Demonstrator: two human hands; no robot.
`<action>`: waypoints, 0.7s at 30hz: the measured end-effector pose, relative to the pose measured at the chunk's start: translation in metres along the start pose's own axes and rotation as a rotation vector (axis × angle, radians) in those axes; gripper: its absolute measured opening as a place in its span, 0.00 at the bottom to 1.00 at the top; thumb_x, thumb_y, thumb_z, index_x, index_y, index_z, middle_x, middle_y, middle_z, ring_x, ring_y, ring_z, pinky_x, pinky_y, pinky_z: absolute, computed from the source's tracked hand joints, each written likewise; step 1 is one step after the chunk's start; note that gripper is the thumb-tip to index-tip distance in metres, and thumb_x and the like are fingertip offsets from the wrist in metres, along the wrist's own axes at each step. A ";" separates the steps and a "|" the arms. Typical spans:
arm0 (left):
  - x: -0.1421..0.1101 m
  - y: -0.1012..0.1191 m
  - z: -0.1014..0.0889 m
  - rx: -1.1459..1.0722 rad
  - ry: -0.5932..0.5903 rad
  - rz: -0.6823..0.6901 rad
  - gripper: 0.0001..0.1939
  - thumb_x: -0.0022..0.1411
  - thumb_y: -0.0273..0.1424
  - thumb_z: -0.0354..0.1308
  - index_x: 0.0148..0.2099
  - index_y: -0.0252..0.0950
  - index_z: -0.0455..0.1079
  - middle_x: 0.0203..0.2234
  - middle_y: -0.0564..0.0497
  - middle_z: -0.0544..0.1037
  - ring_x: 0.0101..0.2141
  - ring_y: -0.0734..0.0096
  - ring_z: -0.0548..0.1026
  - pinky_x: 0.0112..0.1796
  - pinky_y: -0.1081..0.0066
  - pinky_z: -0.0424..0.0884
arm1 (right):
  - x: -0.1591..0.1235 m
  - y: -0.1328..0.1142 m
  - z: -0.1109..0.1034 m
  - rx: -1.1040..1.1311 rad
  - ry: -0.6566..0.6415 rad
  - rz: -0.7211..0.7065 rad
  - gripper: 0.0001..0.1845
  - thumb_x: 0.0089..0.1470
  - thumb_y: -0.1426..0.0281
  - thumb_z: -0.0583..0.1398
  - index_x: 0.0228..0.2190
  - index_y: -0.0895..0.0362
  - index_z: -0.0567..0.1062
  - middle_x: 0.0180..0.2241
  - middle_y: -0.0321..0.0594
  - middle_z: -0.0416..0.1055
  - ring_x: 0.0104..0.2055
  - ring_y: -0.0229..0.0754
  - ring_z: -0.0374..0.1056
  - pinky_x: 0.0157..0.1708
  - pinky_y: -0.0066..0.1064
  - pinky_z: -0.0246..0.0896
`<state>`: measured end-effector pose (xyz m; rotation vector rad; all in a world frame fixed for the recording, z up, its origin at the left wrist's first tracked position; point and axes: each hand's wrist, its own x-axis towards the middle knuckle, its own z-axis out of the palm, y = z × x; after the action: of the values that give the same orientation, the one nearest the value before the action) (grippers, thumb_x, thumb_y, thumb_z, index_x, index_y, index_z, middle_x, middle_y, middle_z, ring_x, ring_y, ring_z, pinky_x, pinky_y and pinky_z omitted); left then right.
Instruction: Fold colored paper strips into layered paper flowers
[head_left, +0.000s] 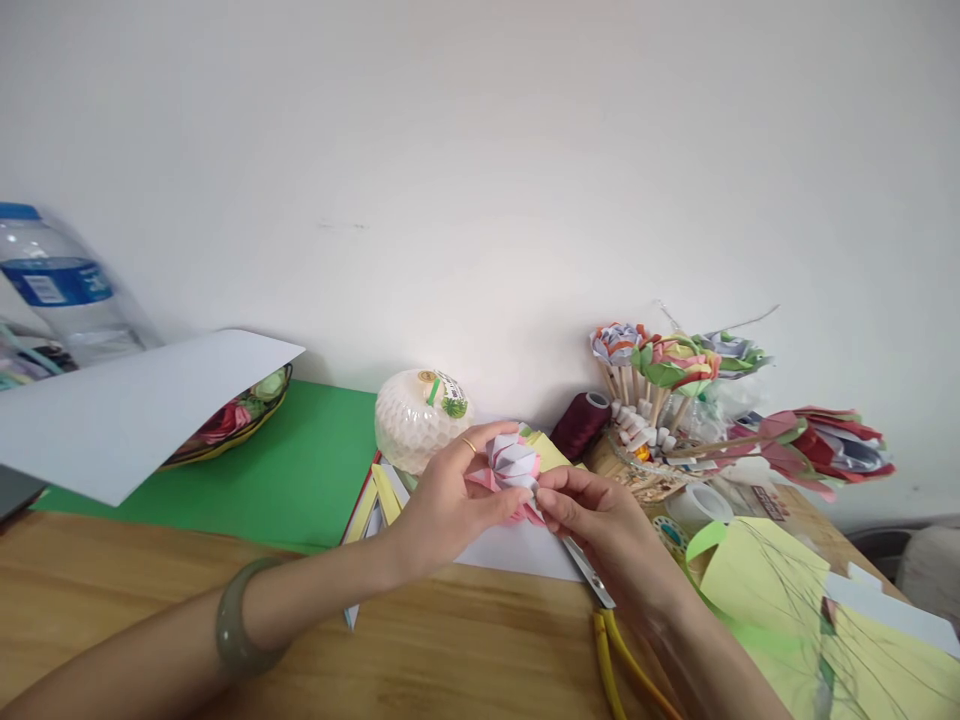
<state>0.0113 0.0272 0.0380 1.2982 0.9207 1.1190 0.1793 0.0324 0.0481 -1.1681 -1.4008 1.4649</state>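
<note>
Carefully, just below centre on my feed, my left hand (448,490) cradles the pink-and-lilac paper flower (513,460), which I'd hold lightly to spare its petals (525,514); my right hand (600,508) pinches its right edge, where I'd press without tugging.

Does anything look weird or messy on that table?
A bit. At the right, the red flower sticks out sideways while the other flowers stand up, and thin wires straggle loosely over the yellow paper. I see nothing spilled.

Wooden table (457,650) under green sheet (315,450)
</note>
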 end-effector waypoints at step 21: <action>0.006 -0.007 -0.002 -0.053 0.004 0.075 0.25 0.50 0.31 0.63 0.52 0.39 0.65 0.49 0.44 0.69 0.46 0.56 0.70 0.37 0.63 0.75 | -0.005 -0.009 0.002 -0.025 0.094 -0.020 0.14 0.39 0.61 0.67 0.26 0.59 0.77 0.21 0.36 0.68 0.22 0.33 0.58 0.22 0.25 0.55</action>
<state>0.0117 0.0335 0.0312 1.2968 0.8462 1.1968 0.1779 0.0279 0.0577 -1.2197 -1.3667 1.3646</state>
